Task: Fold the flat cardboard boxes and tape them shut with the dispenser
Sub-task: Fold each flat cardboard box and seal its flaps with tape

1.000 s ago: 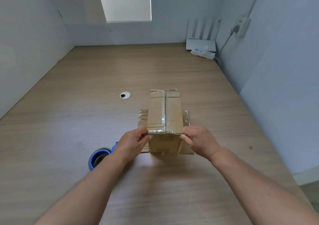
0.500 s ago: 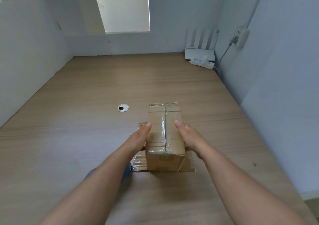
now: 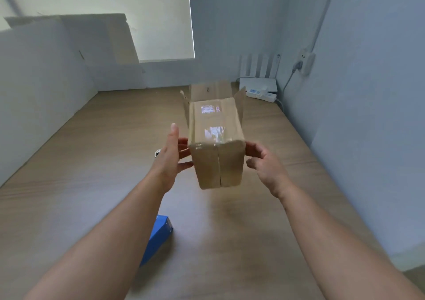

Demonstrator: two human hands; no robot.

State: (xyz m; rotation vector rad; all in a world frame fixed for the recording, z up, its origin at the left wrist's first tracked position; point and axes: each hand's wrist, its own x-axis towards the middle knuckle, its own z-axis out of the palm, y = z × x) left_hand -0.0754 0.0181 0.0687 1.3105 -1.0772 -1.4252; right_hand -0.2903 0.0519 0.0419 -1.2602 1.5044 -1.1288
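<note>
A small cardboard box (image 3: 217,152) hangs in the air above the wooden table (image 3: 92,161), tipped on its side. Its near end is closed along a centre seam, glossy clear tape shines on its top face, and its far end shows open flaps. My left hand (image 3: 171,159) has straight fingers against the box's left side, thumb pointing up. My right hand (image 3: 264,164) touches the right side with loosely bent fingertips. The blue tape dispenser (image 3: 159,237) lies on the table beneath my left forearm, partly hidden.
A round cable hole (image 3: 157,154) peeks out beside my left hand. A white router (image 3: 257,82) and power strip (image 3: 262,94) sit at the back right corner, below a wall socket (image 3: 304,61). White boards (image 3: 46,81) line the left and back.
The box stood on the table with my hands on its sides. Now it is lifted and tipped over, its taped end turned toward me and its open flaps pointing away.
</note>
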